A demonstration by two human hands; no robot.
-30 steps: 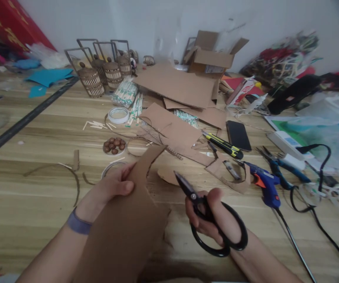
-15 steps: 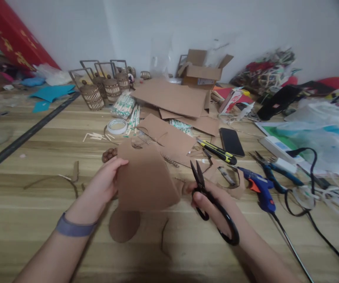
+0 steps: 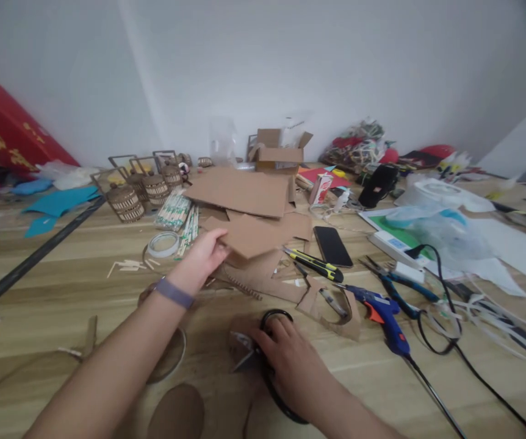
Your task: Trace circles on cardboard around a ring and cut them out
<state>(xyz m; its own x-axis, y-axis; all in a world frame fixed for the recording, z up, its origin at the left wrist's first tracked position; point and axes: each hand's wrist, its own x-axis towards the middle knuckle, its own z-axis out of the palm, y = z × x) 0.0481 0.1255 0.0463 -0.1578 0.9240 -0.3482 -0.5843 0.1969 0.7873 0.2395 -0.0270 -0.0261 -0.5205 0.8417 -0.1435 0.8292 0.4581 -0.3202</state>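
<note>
My left hand [image 3: 208, 253] is closed on the edge of a brown cardboard piece [image 3: 249, 235], which it holds over other cardboard in the middle of the table. My right hand [image 3: 285, 353] grips black-handled scissors [image 3: 276, 387] low over the front of the table; their blades are blurred. Just left of the scissors is a small brown piece, too smeared to make out. A round cardboard disc [image 3: 178, 414] lies at the front edge of view, with a ring [image 3: 183, 353] partly behind my left forearm.
Large cardboard sheets [image 3: 240, 190] and a phone [image 3: 332, 246] lie farther back. A yellow-black cutter [image 3: 315, 265], blue pliers [image 3: 398, 286] and a blue glue gun [image 3: 384, 317] with its cable are on the right. Small lidded baskets [image 3: 126, 202] and tape [image 3: 163, 244] stand left.
My left hand has moved forward with the cardboard, away from me. My right hand has come down and left with the scissors, turned palm down. The view has shifted, too.
</note>
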